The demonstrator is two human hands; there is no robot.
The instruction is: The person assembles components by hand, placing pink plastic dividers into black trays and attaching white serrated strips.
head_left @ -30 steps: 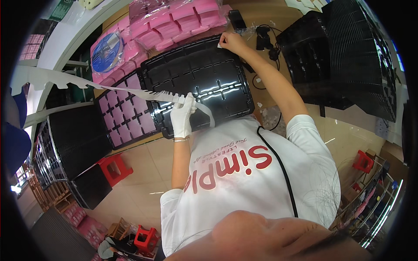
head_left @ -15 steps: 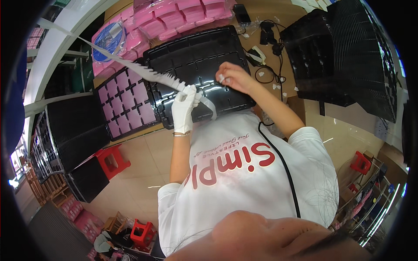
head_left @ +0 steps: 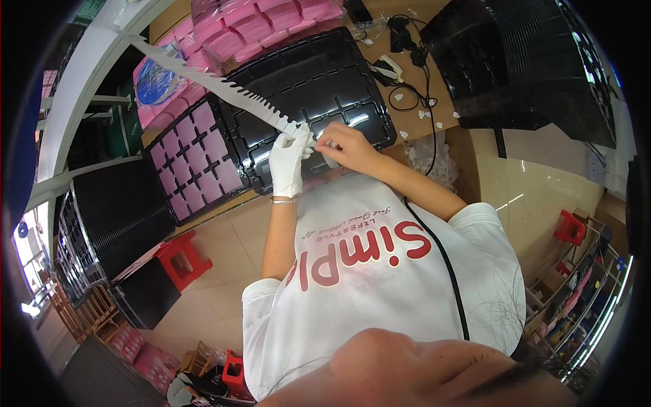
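Observation:
My left hand [head_left: 287,163], in a white glove, pinches a long white strip [head_left: 244,102] with a comb-like notched edge. The strip stretches up and away to the far left, and its short tail end [head_left: 330,161] shows beneath my right hand. My bare right hand [head_left: 344,148] is closed, its fingertips meeting the gloved ones at the strip; what lies between them is hidden. Under both hands sits a glossy black plastic tray [head_left: 305,74] with moulded ridges. To its left, a black compartment tray [head_left: 193,159] shows pink in its cells.
Pink wrapped packs [head_left: 264,24] and a bagged blue coil of cable [head_left: 159,78] lie behind. Black tray stacks stand at right [head_left: 502,74] and left [head_left: 122,203]. Cables [head_left: 422,81] and white scraps [head_left: 403,134] lie on the right of the table. A red stool [head_left: 184,261] stands at lower left.
My right hand has moved left and nearer from over the tray, where it held a small white piece, to the strip at my left hand. The left hand keeps its grip.

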